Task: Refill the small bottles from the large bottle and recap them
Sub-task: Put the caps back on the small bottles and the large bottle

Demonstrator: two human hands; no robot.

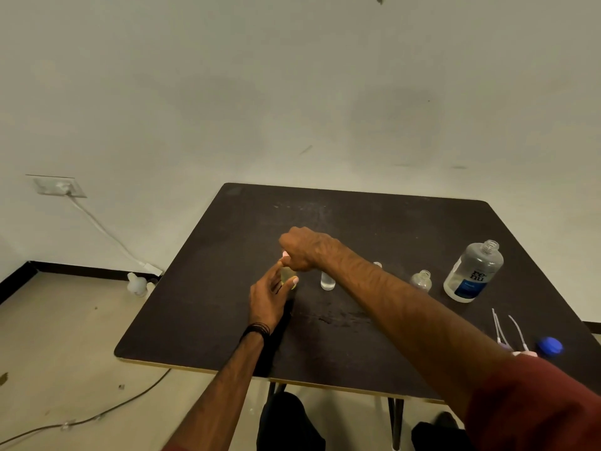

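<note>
Near the table's [208,255] middle, the left hand [266,301] pinches a small yellowish bottle [287,276] while the right hand [304,250], fingers curled, twists its cap [285,254]. Recapping seems underway; next, the uncapped small bottle [421,281] beside the large bottle [473,271] probably needs its cap.

You face a plain off-white wall [292,92] with scuff marks. A dark square table [208,288] stands before you on a beige floor [65,336]. A wall socket [60,186] at your left feeds a white cable [104,231].
</note>
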